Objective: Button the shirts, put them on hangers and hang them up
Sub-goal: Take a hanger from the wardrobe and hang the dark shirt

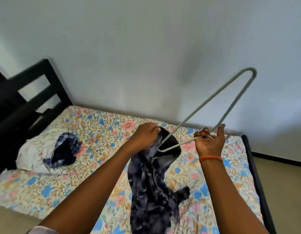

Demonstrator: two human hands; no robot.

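Fingers of the left hand (146, 136) grip the dark shirt (153, 183) — right hand (209, 141) pinches the hanger (214, 107).

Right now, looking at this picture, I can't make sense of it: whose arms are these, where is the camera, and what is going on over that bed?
No machine here: these are a person's two bare arms, seen from a wide-angle camera worn on their head, looking forward and down. That is why the arms reach in from the bottom edge.

The left hand grips the collar end of a dark mottled shirt, which hangs down onto the bed with its flowered sheet. The right hand, with an orange band at the wrist, pinches a grey wire hanger near its hook. One corner of the hanger pokes into the shirt's opening; the other points up toward the wall.

Farther left on the bed lies a blue checked shirt, crumpled on a white pillow. A dark bed frame stands behind.
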